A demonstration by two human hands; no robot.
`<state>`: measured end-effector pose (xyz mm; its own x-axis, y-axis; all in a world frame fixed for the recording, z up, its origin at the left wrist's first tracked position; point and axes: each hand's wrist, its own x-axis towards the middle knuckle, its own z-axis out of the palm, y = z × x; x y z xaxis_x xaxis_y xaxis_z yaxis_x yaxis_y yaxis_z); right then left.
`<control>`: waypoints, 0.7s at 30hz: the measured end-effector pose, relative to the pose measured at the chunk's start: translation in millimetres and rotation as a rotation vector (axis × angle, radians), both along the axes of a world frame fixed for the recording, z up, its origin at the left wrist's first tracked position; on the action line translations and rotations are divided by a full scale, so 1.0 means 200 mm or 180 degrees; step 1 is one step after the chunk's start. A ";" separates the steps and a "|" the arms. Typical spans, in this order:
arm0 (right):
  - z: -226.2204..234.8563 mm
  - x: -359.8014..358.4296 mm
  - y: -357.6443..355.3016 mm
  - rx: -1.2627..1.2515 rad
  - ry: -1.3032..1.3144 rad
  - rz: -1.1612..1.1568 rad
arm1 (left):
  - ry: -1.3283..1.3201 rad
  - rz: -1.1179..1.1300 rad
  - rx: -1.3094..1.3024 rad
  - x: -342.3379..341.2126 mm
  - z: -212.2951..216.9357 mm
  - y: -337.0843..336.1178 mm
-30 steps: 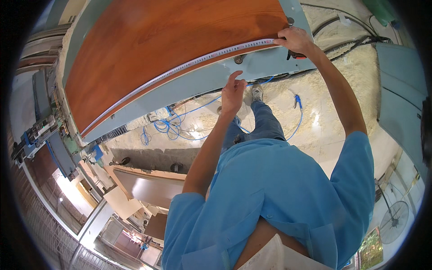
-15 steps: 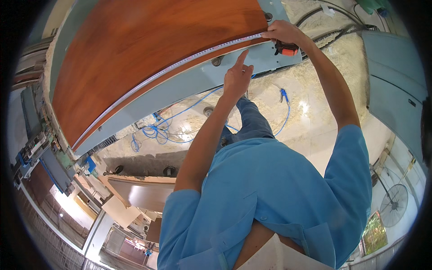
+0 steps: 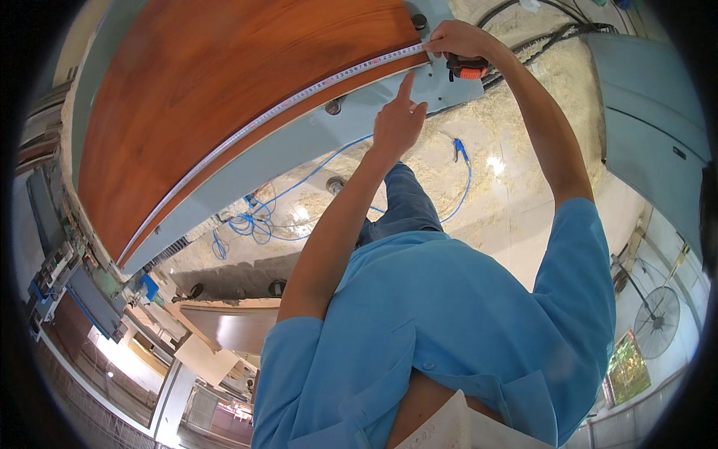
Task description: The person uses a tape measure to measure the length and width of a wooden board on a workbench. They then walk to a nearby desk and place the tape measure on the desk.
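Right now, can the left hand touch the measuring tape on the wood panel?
Probably yes. The left hand points a finger just below the measuring tape lying along the reddish wood panel, with nothing between them.

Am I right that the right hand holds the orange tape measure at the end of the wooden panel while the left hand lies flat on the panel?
Not quite. In the head view the left hand is not flat on the wooden panel: it points one raised finger at the tape blade along the panel's edge. The right hand does hold the orange tape measure at the panel's end.
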<state>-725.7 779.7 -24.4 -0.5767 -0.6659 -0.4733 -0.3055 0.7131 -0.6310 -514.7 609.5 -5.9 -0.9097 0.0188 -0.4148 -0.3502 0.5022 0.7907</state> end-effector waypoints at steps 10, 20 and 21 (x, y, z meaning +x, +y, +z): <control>0.00 -0.04 0.05 -0.0223 -0.0109 0.0144 | -0.0026 -0.0127 0.0054 -0.08 0.01 0.08; -0.01 -0.06 0.04 -0.0211 -0.0364 0.0089 | -0.0183 -0.0168 0.0037 -0.14 0.03 0.11; -0.01 -0.06 0.04 -0.0161 -0.0387 0.0050 | -0.0180 -0.0163 0.0031 -0.15 0.03 0.11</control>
